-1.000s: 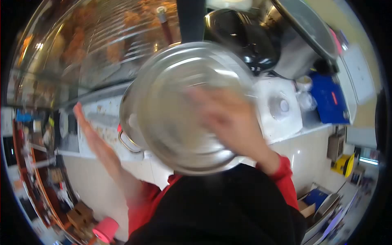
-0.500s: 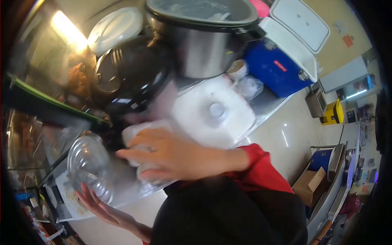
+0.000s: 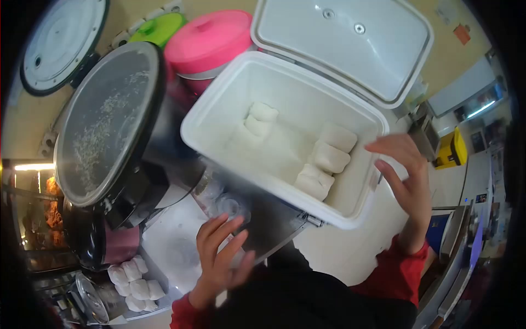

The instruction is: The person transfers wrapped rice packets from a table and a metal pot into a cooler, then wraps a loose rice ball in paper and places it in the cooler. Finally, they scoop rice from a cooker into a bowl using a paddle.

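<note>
A cooler box (image 3: 219,143) stands with its lid raised. Three white wrapped bundles (image 3: 331,158) lie along its right side inside, and a couple more white bundles (image 3: 260,122) sit towards the back left. My right hand (image 3: 404,178), empty, hovers at the cooler's right rim with fingers curved and apart. Below the cooler's front left edge, my left hand (image 3: 222,257) is raised with its fingers spread, slightly blurred and holding nothing. Near it are a white surface (image 3: 172,249) and a see-through plastic bag (image 3: 230,205).
A large rice pot (image 3: 107,123) with grains on its inside stands open at left. Behind are pink (image 3: 211,41) and green (image 3: 159,28) lidded containers. Several white bundles (image 3: 134,281) are piled at lower left beside a see-through plastic container (image 3: 92,296). A yellow bin (image 3: 450,151) stands at right.
My view has swung right to the cooler. My right hand has left the white bundles for the cooler's right rim. My left hand has moved away from the see-through plastic container.
</note>
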A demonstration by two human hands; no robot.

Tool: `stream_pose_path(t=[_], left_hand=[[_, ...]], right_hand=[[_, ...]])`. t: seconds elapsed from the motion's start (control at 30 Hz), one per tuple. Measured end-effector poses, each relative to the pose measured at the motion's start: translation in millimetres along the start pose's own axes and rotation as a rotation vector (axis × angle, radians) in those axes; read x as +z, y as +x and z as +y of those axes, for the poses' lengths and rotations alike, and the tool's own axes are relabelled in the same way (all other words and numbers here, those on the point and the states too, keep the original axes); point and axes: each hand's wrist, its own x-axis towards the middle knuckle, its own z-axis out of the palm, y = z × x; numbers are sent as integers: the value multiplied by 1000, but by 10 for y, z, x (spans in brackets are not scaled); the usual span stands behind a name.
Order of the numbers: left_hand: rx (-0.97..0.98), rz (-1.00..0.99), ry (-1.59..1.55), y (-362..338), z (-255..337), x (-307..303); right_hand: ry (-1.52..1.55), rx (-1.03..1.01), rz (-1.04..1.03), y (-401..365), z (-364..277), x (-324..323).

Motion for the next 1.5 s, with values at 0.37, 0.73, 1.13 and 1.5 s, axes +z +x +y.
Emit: stream_pose_path(t=[0.37,0.73,1.13,1.5], left_hand=[[-97,-293,222,588,-87,621],[-77,-255,219,538,-85,651],[-380,257,387,-237,-185,208],[-1037,618,905,-2022,-363,-1286]], right_hand=[[96,-47,-1570,910,344,1176],[62,-362,-1556,779,569,1031],[65,-342,-1547,854,483,1093],[-105,-260,-343,547,-955,465]])
